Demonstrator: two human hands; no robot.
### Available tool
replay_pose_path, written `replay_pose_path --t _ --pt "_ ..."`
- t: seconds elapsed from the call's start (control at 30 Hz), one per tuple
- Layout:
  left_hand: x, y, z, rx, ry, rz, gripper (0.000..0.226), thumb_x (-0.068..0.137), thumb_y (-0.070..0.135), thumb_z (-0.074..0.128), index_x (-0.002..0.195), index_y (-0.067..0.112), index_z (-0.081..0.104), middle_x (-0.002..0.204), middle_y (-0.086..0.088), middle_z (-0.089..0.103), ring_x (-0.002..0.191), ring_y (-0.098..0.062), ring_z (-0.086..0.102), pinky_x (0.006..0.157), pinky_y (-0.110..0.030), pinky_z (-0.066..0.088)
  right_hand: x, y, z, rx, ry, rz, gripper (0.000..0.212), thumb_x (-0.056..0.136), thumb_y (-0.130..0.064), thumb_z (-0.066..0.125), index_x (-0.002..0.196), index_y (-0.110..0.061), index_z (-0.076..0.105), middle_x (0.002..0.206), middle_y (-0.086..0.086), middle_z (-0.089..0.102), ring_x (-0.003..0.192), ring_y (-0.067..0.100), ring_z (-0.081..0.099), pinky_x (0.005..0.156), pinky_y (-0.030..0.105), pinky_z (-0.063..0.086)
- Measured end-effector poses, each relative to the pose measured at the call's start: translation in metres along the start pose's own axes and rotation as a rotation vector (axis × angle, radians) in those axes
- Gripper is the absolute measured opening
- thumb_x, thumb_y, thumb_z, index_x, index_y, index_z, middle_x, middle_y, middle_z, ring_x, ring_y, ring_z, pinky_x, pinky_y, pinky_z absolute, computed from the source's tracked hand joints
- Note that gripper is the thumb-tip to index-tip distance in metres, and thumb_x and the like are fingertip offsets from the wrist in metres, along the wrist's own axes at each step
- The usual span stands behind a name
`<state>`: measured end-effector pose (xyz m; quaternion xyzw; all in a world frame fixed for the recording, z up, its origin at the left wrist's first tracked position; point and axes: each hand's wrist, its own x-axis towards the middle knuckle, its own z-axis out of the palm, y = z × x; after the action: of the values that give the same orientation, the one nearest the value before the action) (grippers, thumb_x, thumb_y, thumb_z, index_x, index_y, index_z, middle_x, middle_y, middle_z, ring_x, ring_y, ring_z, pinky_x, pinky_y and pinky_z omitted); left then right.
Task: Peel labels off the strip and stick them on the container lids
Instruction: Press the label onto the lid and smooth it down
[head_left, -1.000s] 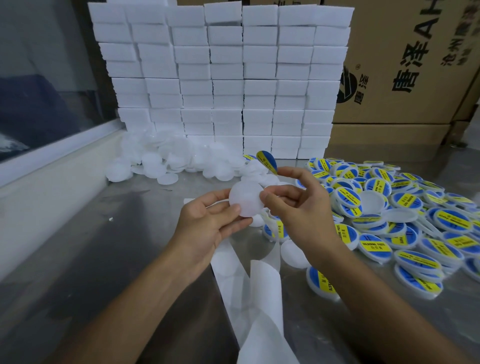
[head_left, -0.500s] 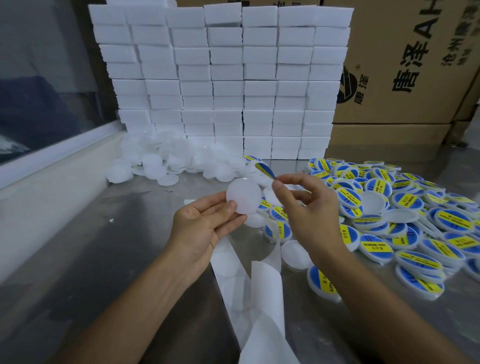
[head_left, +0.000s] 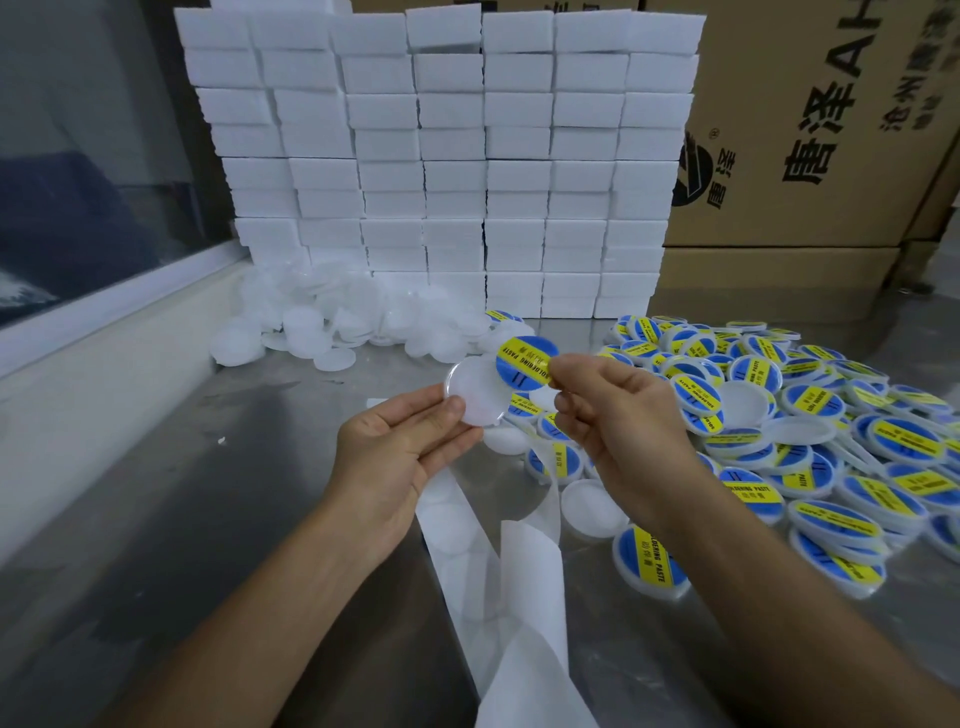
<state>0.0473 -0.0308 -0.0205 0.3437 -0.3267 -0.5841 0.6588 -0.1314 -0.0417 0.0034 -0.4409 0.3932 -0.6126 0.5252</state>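
A: Where is the label (head_left: 525, 360) now?
B: The right hand (head_left: 618, 415) pinches its edge, over the bare lid (head_left: 480, 395) that the left hand (head_left: 400, 447) holds above the desk (head_left: 208, 519).
A: Advice?
B: Centre it first, then press from the middle outward.

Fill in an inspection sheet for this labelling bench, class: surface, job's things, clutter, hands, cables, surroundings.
Surface: shiny metal table.
Job's things: blank lid in left hand; blue-yellow label pinched by right hand, overlapping the lid's right edge; labelled lids heaped right; unlabelled lids heaped at the back.
Clutter: spent backing strip trailing toward the near edge.
Hands: both occupied.
Cables: nothing seen.
Surroundings: stacked white blocks, cardboard boxes, window on the left.
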Motion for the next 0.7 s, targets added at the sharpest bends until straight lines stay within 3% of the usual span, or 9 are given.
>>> replay_pose_path --t 0.17,0.3,0.43,0.53,0.63,0.7 --pt "-0.001 0.000 0.001 0.032 -0.014 -0.009 0.045 0.062 0.008 0.074 0.105 -0.006 0.067 0.096 -0.019 0.074 0.086 -0.025 0.074 0.068 -0.026 0.059 -0.006 0.005 0.006 -0.323 -0.025 -0.278 0.005 0.083 -0.007 0.072 0.081 -0.011 0.074 0.069 0.001 0.073 0.058 0.006 0.063 0.061 0.019 0.054" --pt "-0.001 0.000 0.002 0.057 -0.020 -0.004 0.038 0.064 0.008 0.074 0.100 -0.003 0.068 0.092 -0.018 0.075 0.083 -0.024 0.074 0.067 -0.025 0.058 -0.009 0.007 0.008 -0.373 -0.014 -0.362 0.003 0.084 -0.004 0.072 0.082 -0.006 0.073 0.075 0.010 0.073 0.065 0.015 0.065 0.066 0.032 0.057" --pt "-0.002 0.001 0.002 0.058 -0.001 0.008 0.041 0.064 0.008 0.073 0.103 -0.005 0.067 0.090 -0.017 0.075 0.080 -0.023 0.074 0.066 -0.025 0.058 -0.010 0.007 0.009 -0.446 -0.022 -0.446 0.003 0.085 -0.004 0.070 0.083 -0.006 0.072 0.074 0.007 0.071 0.064 0.025 0.064 0.066 0.038 0.054" --pt "-0.002 0.001 0.002 0.093 0.015 0.044 0.037 0.072 0.006 0.072 0.108 0.006 0.065 0.090 -0.018 0.075 0.081 -0.026 0.074 0.065 -0.029 0.059 -0.012 0.007 0.010 -0.447 -0.053 -0.468 0.003 0.088 -0.005 0.068 0.085 -0.005 0.069 0.075 0.009 0.069 0.067 0.032 0.062 0.065 0.044 0.053" --pt "-0.002 0.001 0.001 0.198 0.060 0.110 0.017 0.087 -0.003 0.063 0.095 0.011 0.069 0.091 -0.018 0.073 0.078 -0.028 0.072 0.064 -0.033 0.059 -0.013 0.007 0.011 -0.427 -0.074 -0.448 0.004 0.091 -0.006 0.064 0.088 -0.005 0.066 0.072 0.009 0.067 0.060 0.021 0.062 0.065 0.043 0.053" --pt "-0.001 0.002 0.000 0.239 0.077 0.116 0.027 0.091 -0.008 0.055 0.081 0.008 0.074 0.096 -0.016 0.073 0.080 -0.026 0.071 0.065 -0.033 0.059 -0.012 0.007 0.011 -0.412 -0.097 -0.439 0.004 0.091 -0.006 0.063 0.088 -0.006 0.065 0.072 0.004 0.066 0.059 0.012 0.062 0.064 0.039 0.053"
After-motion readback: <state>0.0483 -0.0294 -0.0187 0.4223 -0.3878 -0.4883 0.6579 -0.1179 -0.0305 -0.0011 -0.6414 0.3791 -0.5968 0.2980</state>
